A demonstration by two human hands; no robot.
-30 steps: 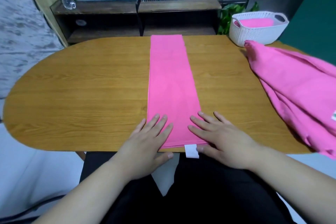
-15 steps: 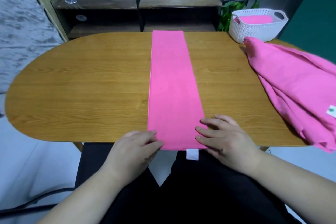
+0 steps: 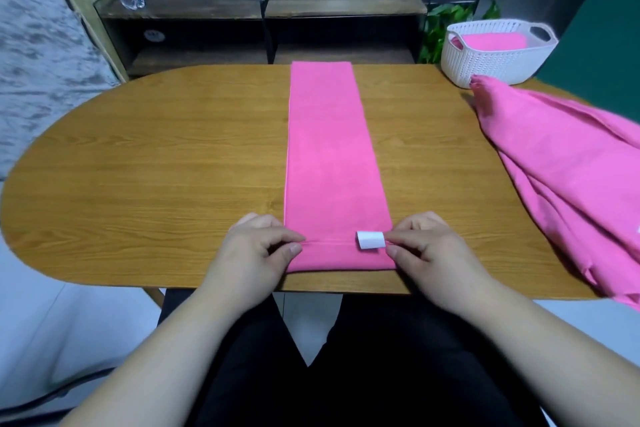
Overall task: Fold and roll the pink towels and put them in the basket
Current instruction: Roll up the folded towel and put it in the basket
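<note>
Both hands, left hand (image 3: 258, 246) and right hand (image 3: 424, 248), pinch the folded towel's (image 3: 329, 156) near end, first turn made; one roll sits in the basket (image 3: 485, 62), a heap (image 3: 568, 177) waits.

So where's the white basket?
In the head view, the white basket sits at the far right of the table, just behind the heap of pink towels and next to the green plant.
</note>
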